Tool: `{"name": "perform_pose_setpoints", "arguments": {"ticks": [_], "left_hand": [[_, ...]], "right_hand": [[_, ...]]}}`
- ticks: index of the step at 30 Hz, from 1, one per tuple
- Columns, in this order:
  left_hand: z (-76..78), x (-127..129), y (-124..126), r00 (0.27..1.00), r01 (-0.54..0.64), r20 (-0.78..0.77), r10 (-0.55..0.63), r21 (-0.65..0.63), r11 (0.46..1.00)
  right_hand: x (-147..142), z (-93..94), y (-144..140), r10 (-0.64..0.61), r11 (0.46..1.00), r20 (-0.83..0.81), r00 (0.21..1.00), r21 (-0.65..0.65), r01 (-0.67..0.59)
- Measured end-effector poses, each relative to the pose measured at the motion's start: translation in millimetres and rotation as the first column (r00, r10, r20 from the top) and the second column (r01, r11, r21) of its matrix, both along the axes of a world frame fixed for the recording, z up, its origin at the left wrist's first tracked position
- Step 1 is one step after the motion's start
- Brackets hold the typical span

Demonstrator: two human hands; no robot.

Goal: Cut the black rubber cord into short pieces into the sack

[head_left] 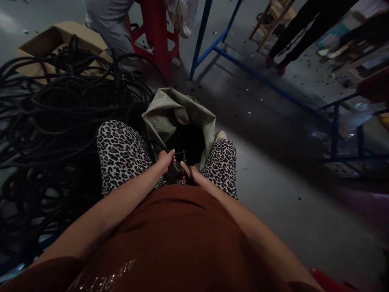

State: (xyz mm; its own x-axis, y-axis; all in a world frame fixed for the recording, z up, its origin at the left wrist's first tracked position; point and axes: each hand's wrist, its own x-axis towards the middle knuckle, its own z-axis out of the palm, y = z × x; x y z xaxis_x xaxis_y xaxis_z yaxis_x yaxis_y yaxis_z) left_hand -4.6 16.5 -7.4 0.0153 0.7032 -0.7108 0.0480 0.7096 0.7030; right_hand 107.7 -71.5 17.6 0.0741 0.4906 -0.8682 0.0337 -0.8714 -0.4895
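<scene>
Black cords [71, 101] heap beside the sack [209, 121], overlapping a cardboard box [82, 35].

A: Centre of frame?
B: Sack [164, 107], grey-green; scissors [191, 174], black-handled; trousers [120, 156], leopard-print, dark spots on pale ground.
A: Lower centre?
B: Shirt [179, 239], rust brown with silvery glitter.
A: Left?
B: Cords [69, 105], black.
A: Top?
B: Carton [83, 38], tan, upper left; stool [154, 36], red, and stand [218, 49], blue, upper centre.
A: Floor [261, 162], at right?
B: Grey.

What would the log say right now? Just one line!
left hand: holding black cord | right hand: holding scissors | sack: open, between legs | cord heap: on left side
</scene>
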Motion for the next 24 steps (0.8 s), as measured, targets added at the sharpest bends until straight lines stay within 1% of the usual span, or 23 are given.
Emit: {"name": "perform_pose_setpoints", "arguments": {"ticks": [5, 10, 14, 17, 24], "left_hand": [[-2.2, -0.7, 0.9, 0.999, 0.033, -0.032, -0.033, 0.021, 0.999], [-3.5, -1.7, 0.8, 0.999, 0.03, -0.02, -0.029, 0.038, 0.999], [-4.2, -1.4, 0.1, 0.999, 0.029, -0.017, -0.028, 0.043, 0.999], [-2.5, -0.7, -0.9, 0.999, 0.043, -0.01, -0.043, 0.038, 0.998], [2.0, -1.3, -0.8, 0.998, -0.055, -0.019, 0.056, 0.06, 0.997]], "right_hand": [[-0.4, 6.2, 1.2, -0.047, 0.999, -0.027, 0.999, 0.011, 0.047], [0.7, 11.1, 2.1, -0.045, 0.999, -0.002, 0.999, 0.003, 0.045], [1.9, 8.0, 1.2, -0.057, 0.998, 0.009, 0.998, 0.031, 0.056], [1.8, 3.8, 1.1, -0.064, 0.998, 0.038, 0.997, 0.03, 0.063], [1.0, 5.5, 1.8, -0.07, 0.998, 0.05, 0.996, 0.006, 0.07]]}}
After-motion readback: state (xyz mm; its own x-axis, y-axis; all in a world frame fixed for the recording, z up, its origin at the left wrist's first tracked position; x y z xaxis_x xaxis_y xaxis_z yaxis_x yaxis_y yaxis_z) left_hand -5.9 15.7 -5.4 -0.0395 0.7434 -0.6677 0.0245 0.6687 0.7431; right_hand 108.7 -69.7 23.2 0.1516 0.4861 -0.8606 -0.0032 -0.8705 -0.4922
